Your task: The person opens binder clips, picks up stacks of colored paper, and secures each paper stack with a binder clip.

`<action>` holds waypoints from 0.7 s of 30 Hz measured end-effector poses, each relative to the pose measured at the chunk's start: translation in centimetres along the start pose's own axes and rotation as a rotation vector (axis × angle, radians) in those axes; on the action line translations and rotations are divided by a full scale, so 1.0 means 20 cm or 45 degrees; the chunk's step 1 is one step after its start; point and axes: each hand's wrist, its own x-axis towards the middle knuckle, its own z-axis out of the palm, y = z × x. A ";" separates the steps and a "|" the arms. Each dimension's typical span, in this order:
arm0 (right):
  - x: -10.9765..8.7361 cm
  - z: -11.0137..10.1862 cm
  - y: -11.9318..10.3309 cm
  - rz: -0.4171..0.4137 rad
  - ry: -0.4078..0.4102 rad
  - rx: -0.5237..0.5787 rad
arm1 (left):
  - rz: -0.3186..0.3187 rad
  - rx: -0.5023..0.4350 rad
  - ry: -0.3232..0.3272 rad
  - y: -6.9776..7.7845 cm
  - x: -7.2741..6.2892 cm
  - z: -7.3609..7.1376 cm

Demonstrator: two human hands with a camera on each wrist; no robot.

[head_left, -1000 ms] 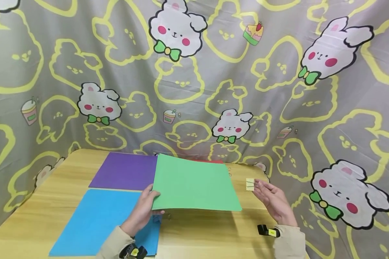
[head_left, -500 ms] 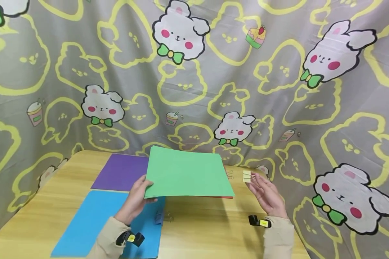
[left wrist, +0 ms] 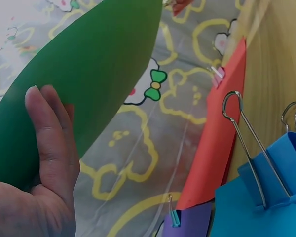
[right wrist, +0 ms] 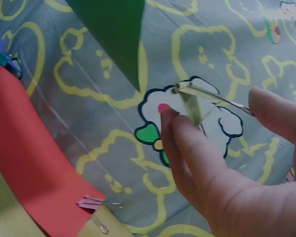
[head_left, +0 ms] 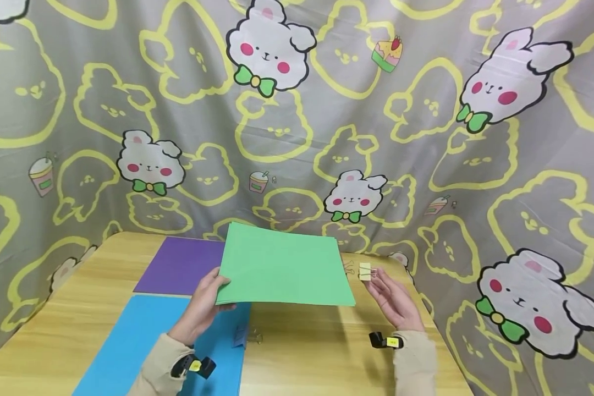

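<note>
My left hand (head_left: 200, 305) grips the left edge of several green paper sheets (head_left: 284, 267), thumb on top and fingers beneath. The sheets are raised over the table, and their edges are slightly offset at the corners. In the left wrist view the green paper (left wrist: 89, 84) bends a little. To the right of the sheets, my right hand (head_left: 393, 297) pinches a pale yellow binder clip (head_left: 364, 271) by its wire handles. The clip's body points toward the green paper, with a gap between them. In the right wrist view the clip (right wrist: 192, 106) appears near a corner of the green paper (right wrist: 118, 39).
Blue paper (head_left: 163, 335) with a blue binder clip (head_left: 240, 336) lies at the front left of the table (head_left: 317, 357). Purple paper (head_left: 185, 267) sits behind it, with a teal clip (left wrist: 175, 218). Red paper (left wrist: 209, 148) with a pink clip (right wrist: 91, 203) lies at the back.
The green sheets have shifted left and risen a little with my left hand. My right hand has brought the yellow clip leftward, closer to the sheets.
</note>
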 end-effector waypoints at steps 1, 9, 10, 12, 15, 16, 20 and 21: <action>0.01 0.01 0.01 0.015 0.024 0.000 | 0.000 0.000 0.001 0.00 0.00 0.00; 0.03 0.06 0.07 0.046 0.164 -0.069 | -0.004 0.035 -0.028 -0.01 -0.02 0.00; 0.03 0.07 0.08 0.050 0.168 -0.063 | -0.009 0.035 -0.018 -0.01 -0.02 0.00; 0.04 0.07 0.09 0.042 0.170 -0.062 | -0.012 0.024 0.005 -0.01 -0.02 0.00; 0.05 0.08 0.12 0.035 0.219 -0.055 | -0.005 0.038 0.013 -0.01 -0.03 0.00; 0.05 0.08 0.12 0.033 0.243 -0.052 | -0.003 0.049 0.006 -0.01 -0.03 0.00; 0.06 0.09 0.13 0.006 0.305 -0.072 | -0.002 0.059 -0.021 -0.01 -0.02 0.02; 0.07 0.10 0.12 -0.011 0.310 -0.072 | 0.003 0.051 -0.020 -0.01 -0.01 0.03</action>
